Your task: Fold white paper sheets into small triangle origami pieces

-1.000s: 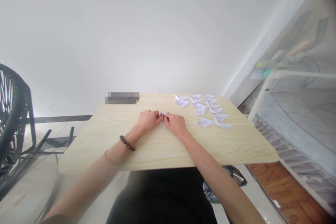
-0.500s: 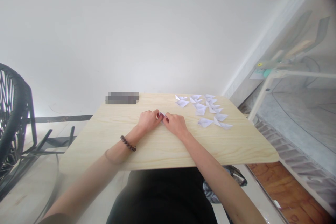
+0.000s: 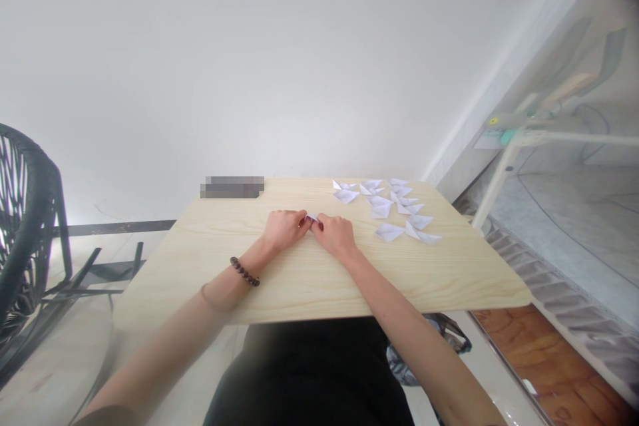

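Between my two hands is a small piece of folded white paper [image 3: 312, 217], mostly covered by the fingers. My left hand [image 3: 285, 229], with a dark bead bracelet [image 3: 244, 272] at its wrist, pinches the paper's left side. From the right, my right hand [image 3: 336, 235] pinches its other side, thumb and fingers closed. Both hands meet over the middle of the wooden table [image 3: 299, 286]. Several folded white paper boats [image 3: 380, 206] lie to the right of my right hand, toward the table's far right part.
A blurred-out dark object [image 3: 232, 187] lies at the table's far left corner, close to the white wall [image 3: 299, 66]. To the left stands a dark woven chair [image 3: 34, 213]. A white metal frame [image 3: 494, 190] rises beyond the right edge.
The fingers have shifted slightly on the folded paper, and a bit more of its top edge shows between them. The paper boats have not moved on the table.
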`<state>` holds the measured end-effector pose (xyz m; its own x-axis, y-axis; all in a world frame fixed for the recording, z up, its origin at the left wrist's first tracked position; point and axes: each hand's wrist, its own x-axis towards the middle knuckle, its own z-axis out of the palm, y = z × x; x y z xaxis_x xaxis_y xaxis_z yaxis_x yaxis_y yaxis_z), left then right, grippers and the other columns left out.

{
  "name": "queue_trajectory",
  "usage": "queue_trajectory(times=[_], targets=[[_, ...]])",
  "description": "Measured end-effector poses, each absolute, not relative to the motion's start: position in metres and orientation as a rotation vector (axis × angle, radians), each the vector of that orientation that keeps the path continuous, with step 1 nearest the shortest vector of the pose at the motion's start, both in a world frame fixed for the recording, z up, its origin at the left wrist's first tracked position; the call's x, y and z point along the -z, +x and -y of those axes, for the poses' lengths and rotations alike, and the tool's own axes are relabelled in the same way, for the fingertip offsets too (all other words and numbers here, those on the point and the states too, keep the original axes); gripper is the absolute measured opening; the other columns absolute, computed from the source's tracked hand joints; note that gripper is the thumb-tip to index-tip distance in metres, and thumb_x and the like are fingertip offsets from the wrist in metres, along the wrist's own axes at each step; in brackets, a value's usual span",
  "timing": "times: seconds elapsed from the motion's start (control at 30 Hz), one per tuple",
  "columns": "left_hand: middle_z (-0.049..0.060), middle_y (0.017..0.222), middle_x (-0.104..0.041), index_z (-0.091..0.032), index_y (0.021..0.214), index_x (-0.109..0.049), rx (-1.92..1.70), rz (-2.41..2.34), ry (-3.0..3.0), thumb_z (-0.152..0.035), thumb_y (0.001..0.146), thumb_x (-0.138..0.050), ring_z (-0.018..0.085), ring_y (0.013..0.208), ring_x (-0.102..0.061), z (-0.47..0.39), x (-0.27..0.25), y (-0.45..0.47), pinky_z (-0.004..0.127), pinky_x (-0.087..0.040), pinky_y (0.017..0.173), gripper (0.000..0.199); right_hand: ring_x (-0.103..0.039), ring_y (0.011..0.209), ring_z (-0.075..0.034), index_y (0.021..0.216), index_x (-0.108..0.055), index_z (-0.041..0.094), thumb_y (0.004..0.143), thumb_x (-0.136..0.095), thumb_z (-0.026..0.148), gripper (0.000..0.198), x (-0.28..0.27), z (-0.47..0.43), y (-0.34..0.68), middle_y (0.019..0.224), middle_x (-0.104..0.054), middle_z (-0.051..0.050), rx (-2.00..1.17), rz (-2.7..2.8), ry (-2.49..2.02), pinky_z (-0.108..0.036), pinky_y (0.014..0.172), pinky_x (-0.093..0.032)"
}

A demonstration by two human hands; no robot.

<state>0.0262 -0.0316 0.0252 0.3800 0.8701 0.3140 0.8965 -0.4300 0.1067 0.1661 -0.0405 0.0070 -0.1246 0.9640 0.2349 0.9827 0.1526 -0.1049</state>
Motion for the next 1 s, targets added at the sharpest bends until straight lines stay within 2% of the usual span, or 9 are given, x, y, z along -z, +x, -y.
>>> queue_trajectory(times=[0.13, 0.27, 0.33, 0.5, 0.6, 0.77, 1.0], targets=[[0.004, 0.066, -0.064, -0.019, 0.076, -0.059, 0.664, 1.734, -2.612, -0.038, 0.078, -0.038, 0.018, 0.060, -0.057, 0.029, -0.023, 0.023, 0.026, -0.034, 0.055, 0.029, -0.057, 0.066, -0.016, 0.080, -0.056, 0.019, 0.085, -0.030, 0.035, 0.031, -0.008, 0.042, 0.167, 0.070, -0.063, -0.005, 0.102, 2.199, -1.841, -0.023, 0.057, -0.029], [0.003, 0.079, -0.065, -0.019, 0.100, -0.055, 1.120, 1.777, -2.938, -0.038, 0.077, -0.042, 0.015, 0.067, -0.058, 0.022, -0.016, 0.018, 0.025, -0.041, 0.062, 0.032, -0.056, 0.064, -0.014, 0.083, -0.054, 0.019, 0.086, -0.028, 0.034, 0.030, -0.009, 0.043, 0.168, 0.072, -0.063, -0.003, 0.111, 2.198, -1.747, -0.023, 0.054, -0.026], [0.005, 0.086, -0.064, -0.017, 0.104, -0.052, 1.381, 1.772, -3.115, -0.034, 0.076, -0.044, 0.015, 0.072, -0.059, 0.019, -0.013, 0.016, 0.026, -0.043, 0.065, 0.034, -0.056, 0.063, -0.014, 0.084, -0.053, 0.020, 0.086, -0.029, 0.034, 0.028, -0.009, 0.043, 0.168, 0.073, -0.063, -0.002, 0.120, 2.195, -1.717, -0.023, 0.053, -0.025], [0.009, 0.098, -0.060, -0.013, 0.103, -0.053, 1.863, 1.799, -3.417, -0.027, 0.070, -0.054, 0.018, 0.085, -0.057, 0.015, -0.013, 0.015, 0.031, -0.046, 0.070, 0.036, -0.056, 0.063, -0.014, 0.083, -0.053, 0.020, 0.086, -0.029, 0.033, 0.027, -0.005, 0.040, 0.169, 0.075, -0.064, -0.002, 0.160, 2.161, -1.752, -0.023, 0.052, -0.024], [0.009, 0.096, -0.059, -0.012, 0.099, -0.055, 2.011, 1.857, -3.478, -0.030, 0.073, -0.052, 0.018, 0.085, -0.056, 0.014, -0.016, 0.014, 0.034, -0.045, 0.076, 0.032, -0.056, 0.063, -0.014, 0.082, -0.054, 0.020, 0.086, -0.029, 0.033, 0.028, -0.003, 0.038, 0.169, 0.076, -0.064, -0.002, 0.191, 2.149, -1.760, -0.023, 0.051, -0.023], [0.009, 0.089, -0.061, -0.010, 0.088, -0.059, 2.010, 1.991, -3.419, -0.040, 0.074, -0.050, 0.019, 0.086, -0.055, 0.014, -0.017, 0.015, 0.036, -0.042, 0.081, 0.034, -0.055, 0.063, -0.013, 0.080, -0.054, 0.021, 0.085, -0.030, 0.032, 0.026, 0.001, 0.037, 0.168, 0.079, -0.064, -0.002, 0.232, 2.172, -1.722, -0.023, 0.051, -0.021], [0.006, 0.089, -0.061, -0.012, 0.089, -0.059, 2.125, 2.012, -3.348, -0.034, 0.066, -0.062, 0.016, 0.083, -0.056, 0.013, -0.015, 0.017, 0.033, -0.043, 0.079, 0.032, -0.054, 0.063, -0.013, 0.082, -0.053, 0.021, 0.084, -0.032, 0.030, 0.023, -0.002, 0.039, 0.168, 0.079, -0.062, -0.002, 0.207, 2.147, -1.737, -0.023, 0.050, -0.020]])
